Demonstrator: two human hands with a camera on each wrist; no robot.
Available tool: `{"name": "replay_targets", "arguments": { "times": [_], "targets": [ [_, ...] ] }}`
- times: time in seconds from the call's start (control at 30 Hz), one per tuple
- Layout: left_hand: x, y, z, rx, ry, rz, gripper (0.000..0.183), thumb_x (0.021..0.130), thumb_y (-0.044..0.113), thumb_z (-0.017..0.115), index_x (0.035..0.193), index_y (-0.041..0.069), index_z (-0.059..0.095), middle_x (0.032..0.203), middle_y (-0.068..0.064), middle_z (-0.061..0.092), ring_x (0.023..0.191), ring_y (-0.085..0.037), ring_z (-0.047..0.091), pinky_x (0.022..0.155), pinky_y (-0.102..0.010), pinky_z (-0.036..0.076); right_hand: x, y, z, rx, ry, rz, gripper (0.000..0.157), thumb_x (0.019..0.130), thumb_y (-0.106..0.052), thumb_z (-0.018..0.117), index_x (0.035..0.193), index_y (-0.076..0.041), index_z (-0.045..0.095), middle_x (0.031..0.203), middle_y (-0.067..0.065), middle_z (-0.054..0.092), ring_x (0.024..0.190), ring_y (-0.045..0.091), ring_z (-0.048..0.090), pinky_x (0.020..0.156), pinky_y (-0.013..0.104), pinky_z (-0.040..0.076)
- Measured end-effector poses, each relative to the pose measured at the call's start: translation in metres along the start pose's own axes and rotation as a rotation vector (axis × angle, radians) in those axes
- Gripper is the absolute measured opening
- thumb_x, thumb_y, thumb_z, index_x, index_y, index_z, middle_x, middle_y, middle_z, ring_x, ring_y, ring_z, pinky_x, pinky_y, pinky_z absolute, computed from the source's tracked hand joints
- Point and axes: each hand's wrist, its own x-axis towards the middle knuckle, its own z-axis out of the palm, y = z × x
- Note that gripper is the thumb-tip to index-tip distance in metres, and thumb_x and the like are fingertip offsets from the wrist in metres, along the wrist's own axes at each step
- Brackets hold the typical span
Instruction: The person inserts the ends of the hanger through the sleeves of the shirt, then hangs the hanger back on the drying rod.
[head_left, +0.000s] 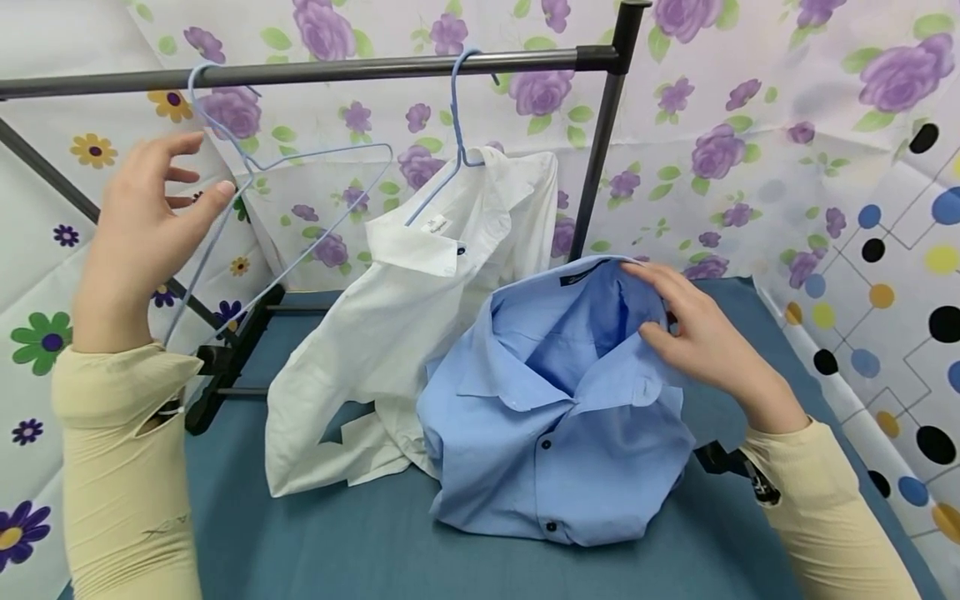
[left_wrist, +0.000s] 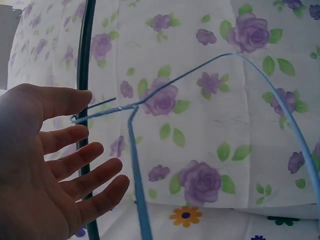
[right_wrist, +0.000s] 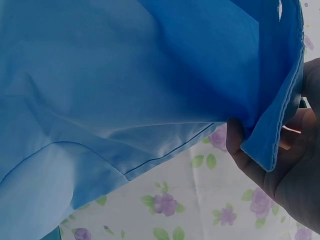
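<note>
Head and right wrist views share blue shirt [head_left: 570, 450]

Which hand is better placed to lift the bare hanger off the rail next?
Probably the left hand: it holds nothing and is close beside the bare hanger, while the right hand grips the blue shirt.

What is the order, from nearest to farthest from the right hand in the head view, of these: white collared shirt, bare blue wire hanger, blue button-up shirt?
1. Blue button-up shirt: in the grip of the right hand.
2. White collared shirt: in the middle, hanging behind it.
3. Bare blue wire hanger: on the left, beside the left hand.
</note>
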Motion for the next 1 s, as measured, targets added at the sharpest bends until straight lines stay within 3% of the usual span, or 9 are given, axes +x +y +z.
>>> {"name": "replay_targets", "arguments": {
  "times": [0.2, 0.3, 0.43, 0.6, 0.7, 0.83, 1.0],
  "targets": [
    [0.004, -0.022, 0.015, 0.006, -0.108, -0.093, 0.065, 0.093, 0.036, 0.053, 0.148, 0.016, 0.023, 0.144, -0.010, 0.032, 0.121, -0.039, 0.040, 0.090, -0.056, 0.037, -0.001, 0.003, 0.002, 0.020, 0.008, 0.010, 0.071, 0.084, 0.005, 0.052, 0.145, -0.024, 0.031, 0.140, -0.001, 0.037, 0.057, 0.009, 0.034, 0.046, 0.026, 0.034],
    [0.004, -0.031, 0.023, -0.010, -0.145, -0.109, 0.064, 0.094, 0.037, 0.051, 0.147, 0.013, 0.025, 0.139, -0.018, 0.039, 0.119, -0.042, 0.041, 0.085, -0.060, 0.036, -0.001, 0.005, 0.004, 0.027, 0.008, 0.012, 0.070, 0.084, 0.004, 0.052, 0.145, -0.025, 0.031, 0.140, -0.001, 0.037, 0.055, 0.008, 0.035, 0.047, 0.026, 0.035],
    [-0.001, -0.041, 0.032, 0.006, -0.181, -0.108, 0.054, 0.095, 0.039, 0.047, 0.140, 0.011, 0.038, 0.124, -0.022, 0.051, 0.106, -0.038, 0.050, 0.073, -0.047, 0.042, -0.003, 0.006, 0.006, 0.033, 0.001, 0.018, 0.070, 0.085, 0.003, 0.053, 0.145, -0.026, 0.031, 0.140, -0.001, 0.036, 0.057, 0.009, 0.036, 0.049, 0.027, 0.035],
    [-0.009, -0.047, 0.040, -0.004, -0.203, -0.092, 0.043, 0.096, 0.038, 0.046, 0.126, 0.008, 0.053, 0.103, -0.015, 0.061, 0.076, -0.016, 0.058, 0.056, -0.026, 0.041, -0.004, 0.007, 0.007, 0.037, -0.002, 0.026, 0.070, 0.085, 0.002, 0.054, 0.145, -0.026, 0.030, 0.141, -0.001, 0.036, 0.056, 0.009, 0.035, 0.046, 0.026, 0.036],
    [-0.012, -0.049, 0.045, -0.024, -0.189, -0.089, 0.037, 0.096, 0.036, 0.046, 0.117, 0.008, 0.059, 0.090, -0.010, 0.064, 0.068, -0.009, 0.059, 0.056, -0.024, 0.041, -0.005, 0.007, 0.007, 0.036, -0.004, 0.028, 0.070, 0.086, 0.002, 0.055, 0.145, -0.025, 0.031, 0.140, -0.002, 0.036, 0.054, 0.009, 0.035, 0.046, 0.026, 0.036],
    [-0.013, -0.050, 0.051, -0.048, -0.139, -0.075, 0.034, 0.096, 0.036, 0.047, 0.110, 0.008, 0.062, 0.075, -0.004, 0.063, 0.063, -0.010, 0.059, 0.051, -0.026, 0.038, -0.005, 0.008, 0.008, 0.030, -0.006, 0.033, 0.069, 0.086, 0.000, 0.055, 0.145, -0.025, 0.031, 0.140, -0.001, 0.037, 0.053, 0.009, 0.035, 0.047, 0.026, 0.036],
    [-0.018, -0.048, 0.053, -0.076, -0.097, -0.079, 0.038, 0.095, 0.041, 0.047, 0.106, 0.008, 0.063, 0.072, -0.003, 0.063, 0.061, -0.011, 0.059, 0.052, -0.026, 0.037, -0.004, 0.009, 0.009, 0.030, -0.005, 0.022, 0.068, 0.087, 0.000, 0.056, 0.145, -0.024, 0.031, 0.137, 0.001, 0.039, 0.055, 0.009, 0.035, 0.048, 0.027, 0.036]
  ]
}}
